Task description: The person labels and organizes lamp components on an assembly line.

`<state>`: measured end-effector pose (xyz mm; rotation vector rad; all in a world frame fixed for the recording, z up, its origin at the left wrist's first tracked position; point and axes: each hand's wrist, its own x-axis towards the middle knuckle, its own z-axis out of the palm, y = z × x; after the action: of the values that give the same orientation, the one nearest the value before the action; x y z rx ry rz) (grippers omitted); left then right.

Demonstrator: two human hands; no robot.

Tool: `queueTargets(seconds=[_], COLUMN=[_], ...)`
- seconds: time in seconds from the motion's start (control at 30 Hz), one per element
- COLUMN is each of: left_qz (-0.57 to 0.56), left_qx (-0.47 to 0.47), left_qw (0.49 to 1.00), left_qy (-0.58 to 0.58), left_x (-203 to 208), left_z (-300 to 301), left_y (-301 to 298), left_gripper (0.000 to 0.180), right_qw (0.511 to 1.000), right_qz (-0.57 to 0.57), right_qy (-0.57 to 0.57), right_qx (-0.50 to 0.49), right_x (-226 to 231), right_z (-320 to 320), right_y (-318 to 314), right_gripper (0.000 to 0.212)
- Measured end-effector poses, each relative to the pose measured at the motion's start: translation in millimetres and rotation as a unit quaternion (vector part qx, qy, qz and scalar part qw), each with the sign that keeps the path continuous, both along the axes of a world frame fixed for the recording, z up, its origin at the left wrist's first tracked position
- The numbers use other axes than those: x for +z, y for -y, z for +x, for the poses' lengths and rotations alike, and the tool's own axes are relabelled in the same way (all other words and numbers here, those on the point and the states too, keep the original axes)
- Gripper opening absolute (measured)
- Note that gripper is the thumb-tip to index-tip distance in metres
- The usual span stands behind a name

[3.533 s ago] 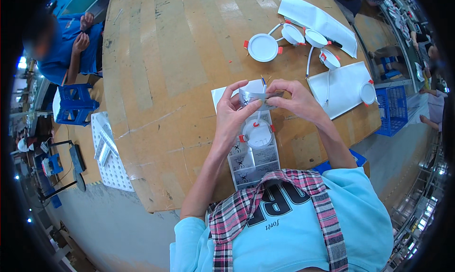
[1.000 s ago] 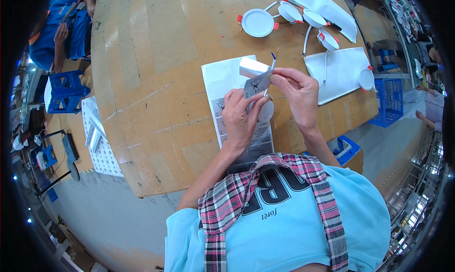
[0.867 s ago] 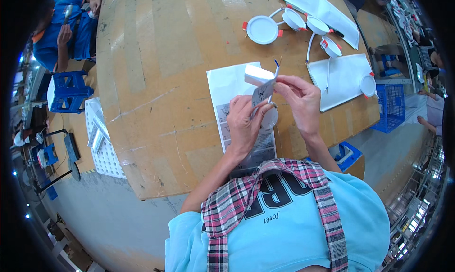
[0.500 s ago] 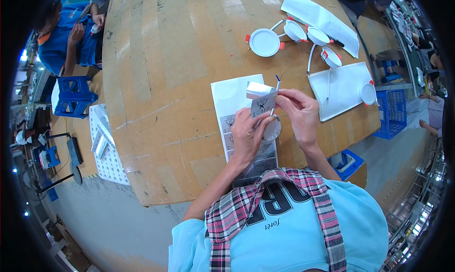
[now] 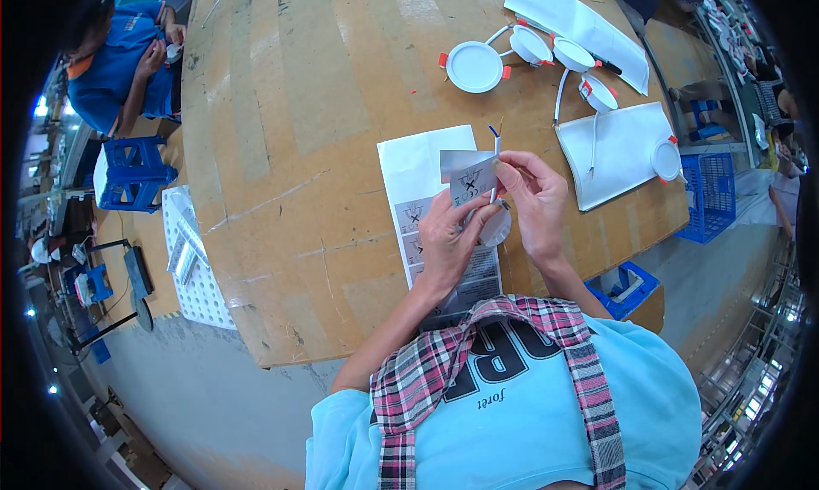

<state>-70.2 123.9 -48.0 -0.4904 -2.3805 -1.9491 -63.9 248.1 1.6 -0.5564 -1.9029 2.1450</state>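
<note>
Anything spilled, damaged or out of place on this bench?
Nothing stands out. Both hands, left hand and right hand, hold a silver label above a white sheet of labels. Round white lamps with cables lie loosely on the wooden table; that looks like ordinary work clutter.

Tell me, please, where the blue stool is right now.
In the head view, the blue stool stands on the floor at far left, beside the wooden table.

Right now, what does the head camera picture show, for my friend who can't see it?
A person's left hand and right hand hold a silver label and a thin wire over a sheet of labels on a wooden table. White round lamps lie further back.
</note>
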Motion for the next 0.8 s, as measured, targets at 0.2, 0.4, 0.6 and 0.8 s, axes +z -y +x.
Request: queueTargets(seconds=[0.2,0.4,0.6,0.8], left_qz=[-0.039,0.049,0.04,0.015], left_qx=[0.001,0.043,0.06,0.073], left_qw=[0.998,0.994,0.994,0.993], left_qy=[0.041,0.083,0.083,0.089], left_x=[12.4,13.5,35.9,26.7], left_z=[4.4,16.9,6.0,-4.2], left_y=[2.6,29.5,29.5,23.3], left_gripper=[0.017,0.025,0.033,0.017], right_qw=[1.0,1.0,1.0,0.999], right_qz=[0.017,-0.01,0.007,0.019], right_qy=[-0.003,-0.007,-0.015,-0.027], right_qx=[-0.015,-0.018,-0.014,-0.004], right_x=[-1.7,-5.3,-9.1,-8.9], right_z=[0.8,2.9,2.3,4.8], right_y=[2.0,0.3,3.4,4.8], right_gripper=[0.019,0.017,0.015,0.016])
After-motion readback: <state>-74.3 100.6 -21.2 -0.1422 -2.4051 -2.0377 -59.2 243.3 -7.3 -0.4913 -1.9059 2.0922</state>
